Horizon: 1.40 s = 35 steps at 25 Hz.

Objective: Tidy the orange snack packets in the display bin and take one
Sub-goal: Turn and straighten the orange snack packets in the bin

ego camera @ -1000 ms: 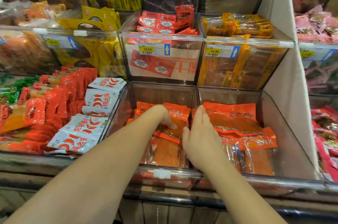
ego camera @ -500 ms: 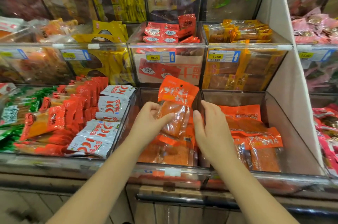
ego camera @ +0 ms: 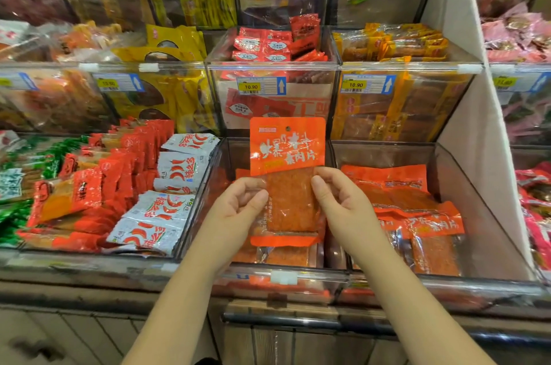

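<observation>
one orange snack packet [ego camera: 287, 156] is up in both my hands. i'm holding it upright, over the clear display bin [ego camera: 313, 275] and in front of that bin's back wall. the orange top band with white lettering faces me, and the see-through lower half shows an orange slab inside.

my left hand [ego camera: 238, 209] pinches the packet's left edge, thumb in front and fingers curled in behind. my right hand [ego camera: 343, 203] pinches the right edge just below the orange band, thumb on the front too. both grips are narrow and closed on the packet. its bottom edge hangs just above the other packets lying flat in the bin [ego camera: 286, 256], though i cannot tell whether it touches them.

the neighbouring bin to the right holds more of the same orange packets [ego camera: 417, 215], overlapping and lying flat. in the bin to the left, white chilli-print packets [ego camera: 167, 203] sit stacked along the near wall, with a row of red packets [ego camera: 119, 168] beside them further left.

behind my packet, the next tier up carries a yellow 10.90 price label [ego camera: 261, 86] on a clear bin topped with small red sachets [ego camera: 268, 45]. yellow-orange packets [ego camera: 396, 42] fill the bin to its right. on the far right a white divider panel [ego camera: 477, 126] slants up, with pink packets [ego camera: 518, 30] beyond it.
</observation>
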### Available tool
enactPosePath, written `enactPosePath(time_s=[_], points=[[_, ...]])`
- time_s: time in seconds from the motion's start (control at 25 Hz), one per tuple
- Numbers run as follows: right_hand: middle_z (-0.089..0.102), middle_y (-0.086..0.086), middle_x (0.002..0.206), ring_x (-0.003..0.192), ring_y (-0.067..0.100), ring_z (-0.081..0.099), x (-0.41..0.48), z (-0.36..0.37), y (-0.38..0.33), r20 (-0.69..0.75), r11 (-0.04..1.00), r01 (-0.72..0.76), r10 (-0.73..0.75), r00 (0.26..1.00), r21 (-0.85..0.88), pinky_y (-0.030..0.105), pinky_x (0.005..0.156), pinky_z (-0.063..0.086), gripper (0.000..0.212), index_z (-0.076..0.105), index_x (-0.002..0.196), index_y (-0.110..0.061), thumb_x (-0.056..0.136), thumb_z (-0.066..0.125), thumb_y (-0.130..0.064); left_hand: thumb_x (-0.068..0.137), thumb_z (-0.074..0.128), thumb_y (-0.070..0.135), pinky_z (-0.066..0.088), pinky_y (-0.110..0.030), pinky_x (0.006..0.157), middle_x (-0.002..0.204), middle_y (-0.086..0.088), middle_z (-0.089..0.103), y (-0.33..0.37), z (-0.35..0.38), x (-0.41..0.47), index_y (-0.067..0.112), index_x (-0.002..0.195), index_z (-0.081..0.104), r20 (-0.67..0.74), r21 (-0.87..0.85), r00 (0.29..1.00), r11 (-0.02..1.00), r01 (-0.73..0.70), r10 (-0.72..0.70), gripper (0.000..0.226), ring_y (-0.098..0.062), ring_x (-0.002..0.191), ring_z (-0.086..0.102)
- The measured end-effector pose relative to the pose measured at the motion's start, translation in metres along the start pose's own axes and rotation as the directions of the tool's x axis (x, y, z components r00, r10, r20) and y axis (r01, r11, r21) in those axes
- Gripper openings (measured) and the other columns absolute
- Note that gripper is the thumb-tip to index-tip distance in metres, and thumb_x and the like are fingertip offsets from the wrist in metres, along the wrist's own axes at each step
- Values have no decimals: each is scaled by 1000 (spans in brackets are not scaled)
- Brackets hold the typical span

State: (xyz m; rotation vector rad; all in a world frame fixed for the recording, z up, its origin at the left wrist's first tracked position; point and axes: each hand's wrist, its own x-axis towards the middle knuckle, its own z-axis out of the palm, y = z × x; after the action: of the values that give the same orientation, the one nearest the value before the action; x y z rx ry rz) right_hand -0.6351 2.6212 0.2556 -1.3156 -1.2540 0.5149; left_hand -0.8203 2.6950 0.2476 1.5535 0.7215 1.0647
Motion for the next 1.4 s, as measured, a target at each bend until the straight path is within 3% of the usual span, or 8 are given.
enactPosePath(time_s=[0.24, 0.44, 0.6, 0.76, 0.84, 1.12, 1.28, 1.4], points=[[76, -20, 95, 89, -5, 70, -6, 2, -3, 68, 999, 12, -10, 998, -34, 13, 72, 54, 24, 66, 123, -29, 103, 55, -36, 97, 60, 24, 54, -25, 75, 91, 14, 74, 2, 1, -1, 33, 104, 69, -55, -59, 998, 998, -34, 31, 15, -2, 88, 68], [76, -12, 88, 78, 11, 71, -7, 3, -4, 35, 999, 13, -12, 999, -41, 25, 68, 57, 20, 67, 117, -33, 104, 53, -37, 91, 58, 41, 56, -37, 89, 103, 10, 74, 4, 1, -3, 45, 100, 72, -58, -68, 998, 997, -33, 29, 17, -11, 101, 69], [72, 11, 91, 83, 33, 67, -6, 3, -3, 30, 999, 17, -16, 999, -50, 50, 73, 56, 19, 65, 111, -44, 104, 48, -46, 103, 54, 28, 50, -26, 64, 84, 12, 65, 4, 1, -3, 40, 98, 73, -64, -108, 998, 994, -3, -4, 24, -6, 78, 60], [72, 8, 85, 61, 21, 65, -7, 3, -5, 36, 999, 16, -14, 999, -52, 35, 53, 55, 20, 63, 112, -46, 105, 45, -46, 101, 55, 28, 53, -33, 68, 89, 8, 66, 4, 0, -4, 38, 99, 74, -26, -149, 1000, 989, -18, 14, 21, -11, 82, 61], [70, 10, 81, 54, 19, 59, -8, 3, -5, 26, 997, 23, -22, 999, -70, 39, 52, 50, 18, 62, 111, -49, 104, 45, -47, 97, 55, 31, 58, -32, 71, 96, 6, 71, 4, 1, -4, 39, 98, 75, -15, -178, 999, 983, -38, 36, 21, -13, 88, 66], [65, 10, 79, 63, 30, 61, -9, 3, -4, 33, 997, 32, -30, 999, -68, 48, 60, 53, 29, 62, 113, -45, 99, 41, -57, 95, 55, 29, 59, -31, 78, 100, 4, 75, 4, 3, -4, 38, 99, 76, -39, -220, 998, 974, -55, 47, 23, -11, 92, 71], [75, -10, 94, 85, 8, 71, -9, 3, -4, 112, 998, 24, -19, 993, -52, 33, 75, 60, 29, 64, 116, -38, 99, 47, -53, 97, 55, 28, 59, -31, 78, 103, 3, 76, 4, 1, -4, 37, 103, 75, -36, -230, 998, 971, -65, 58, 23, -14, 96, 72], [75, -18, 100, 93, 0, 71, -9, 4, -4, 108, 999, 35, -32, 994, -19, 22, 76, 58, 25, 64, 121, -31, 101, 53, -41, 100, 60, 19, 59, -33, 76, 114, 0, 73, -2, 2, -4, 30, 122, 64, -81, -87, 994, 993, -82, 75, 25, -17, 102, 71]])
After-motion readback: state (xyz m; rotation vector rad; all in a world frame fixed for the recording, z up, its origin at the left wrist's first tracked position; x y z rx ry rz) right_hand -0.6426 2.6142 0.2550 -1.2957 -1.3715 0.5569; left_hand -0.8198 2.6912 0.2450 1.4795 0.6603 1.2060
